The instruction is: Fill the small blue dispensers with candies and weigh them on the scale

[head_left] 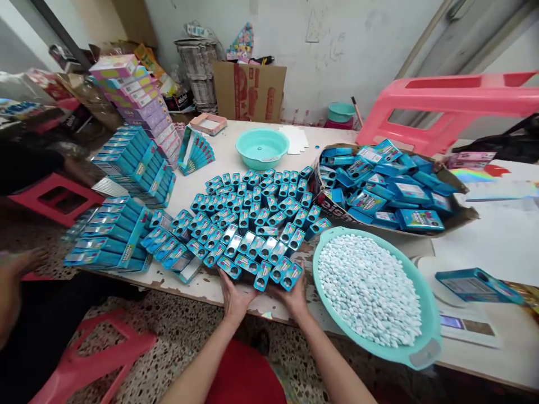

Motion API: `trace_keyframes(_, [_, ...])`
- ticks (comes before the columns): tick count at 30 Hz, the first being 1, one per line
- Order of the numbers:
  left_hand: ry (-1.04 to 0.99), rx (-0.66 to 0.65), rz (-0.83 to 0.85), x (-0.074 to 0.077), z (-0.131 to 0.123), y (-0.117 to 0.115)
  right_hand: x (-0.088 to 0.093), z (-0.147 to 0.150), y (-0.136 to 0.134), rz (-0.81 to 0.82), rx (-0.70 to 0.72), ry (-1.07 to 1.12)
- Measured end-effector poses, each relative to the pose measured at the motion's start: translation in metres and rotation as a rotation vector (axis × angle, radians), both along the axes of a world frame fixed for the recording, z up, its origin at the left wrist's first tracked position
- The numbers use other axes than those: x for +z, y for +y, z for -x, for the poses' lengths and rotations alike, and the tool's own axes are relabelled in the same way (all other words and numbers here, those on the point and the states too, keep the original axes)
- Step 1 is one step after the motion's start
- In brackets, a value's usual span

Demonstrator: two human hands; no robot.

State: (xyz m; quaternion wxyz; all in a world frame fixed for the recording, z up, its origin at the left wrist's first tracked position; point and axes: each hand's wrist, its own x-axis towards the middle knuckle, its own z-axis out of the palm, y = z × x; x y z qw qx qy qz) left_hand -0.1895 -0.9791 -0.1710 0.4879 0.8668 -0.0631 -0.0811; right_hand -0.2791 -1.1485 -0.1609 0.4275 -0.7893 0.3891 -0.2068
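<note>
A crowd of small blue tins (255,210) stands upright on the table, their tops showing dark round holes. At the near edge of this group, my left hand (236,296) rests against the front tins, thumb and fingers apart, with some fingertips hidden. My right hand (295,294) lies spread against the front right tins in the same manner, its fingertips partly behind them. Close to the right hand is a turquoise basin (432,320) filled with small white and pale blue candies (373,289). Behind it, a cardboard box (457,216) holds a heap of blue tins (389,188).
Stacked blue packs (122,235) stand on the left, beside a tower of pink and purple boxes (147,106). A second turquoise basin (261,148) sits at the back. On the right, one blue tin (475,285) lies by a digital scale (471,331). Another person's hand (25,261) shows at far left.
</note>
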Motion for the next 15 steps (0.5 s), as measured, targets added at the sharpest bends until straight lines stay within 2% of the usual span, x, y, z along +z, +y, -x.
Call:
trace_keyframes(3, [-0.047, 0.028, -0.052, -0.006, -0.008, -0.004, 0.0, -0.017, -0.007, 0.053, 0.059, 0.033])
trace_keyframes(15, [-0.081, 0.051, -0.119, -0.017, -0.044, -0.011, -0.01, -0.068, -0.022, 0.103, 0.104, 0.042])
